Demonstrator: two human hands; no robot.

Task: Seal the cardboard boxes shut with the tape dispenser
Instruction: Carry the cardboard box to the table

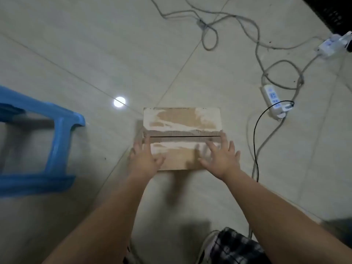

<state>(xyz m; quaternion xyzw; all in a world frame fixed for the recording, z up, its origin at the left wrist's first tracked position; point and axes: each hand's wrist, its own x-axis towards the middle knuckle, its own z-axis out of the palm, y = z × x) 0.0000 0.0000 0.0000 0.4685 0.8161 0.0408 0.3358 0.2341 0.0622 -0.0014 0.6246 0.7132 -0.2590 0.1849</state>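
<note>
Both hands on the cardboard box

Left hand and right hand splay wide; flap seam (untaped) just beyond fingertips.

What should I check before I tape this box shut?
1. Flaps shut: ok. Both flaps of the cardboard box lie flat, with a thin dark seam between them.
2. Box steadied: ok. The left hand and right hand are on its near side, fingers spread.
3. Tape dispenser within reach: not ok. None is in view.
4. Surface along the seam: not ok. The top paper is torn away there.
5. Black cable clear of the box: ok. It lies on the floor to the right, apart from it.
</note>
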